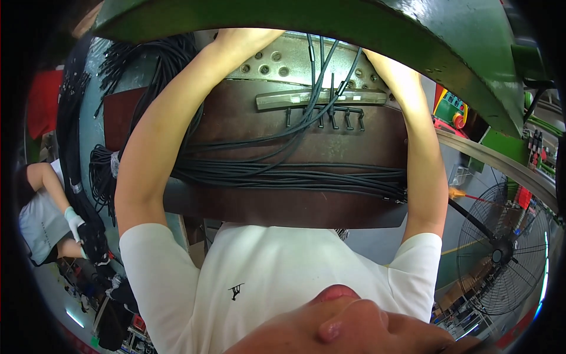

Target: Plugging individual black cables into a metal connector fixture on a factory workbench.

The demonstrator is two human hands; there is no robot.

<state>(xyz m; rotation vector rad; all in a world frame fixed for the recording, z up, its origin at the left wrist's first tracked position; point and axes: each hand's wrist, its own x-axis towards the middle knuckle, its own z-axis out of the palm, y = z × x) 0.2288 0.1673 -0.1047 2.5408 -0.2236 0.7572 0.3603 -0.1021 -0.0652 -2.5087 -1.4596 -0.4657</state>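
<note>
Both arms reach up under a green machine beam [330, 20], which hides the fingers. Of my left hand [253, 37], only the part by the wrist shows at the beam's lower edge. My right forearm [401, 82] goes under the beam too, its hand covered. Between the arms, several thin black cables [315, 97] run up from the brown work board [247, 112] and out of sight beneath the beam. They cross a metal bar [277, 101] and a perforated metal plate [280, 59]. More black cables [283, 176] lie across the board, nearer my body.
Short black pegs [334, 120] line the metal bar. Thick cable bundles [71, 130] hang at the left, near a co-worker's gloved hand [73, 221]. At the right are a control box with a red button [458, 120] and a large caged fan [501, 253].
</note>
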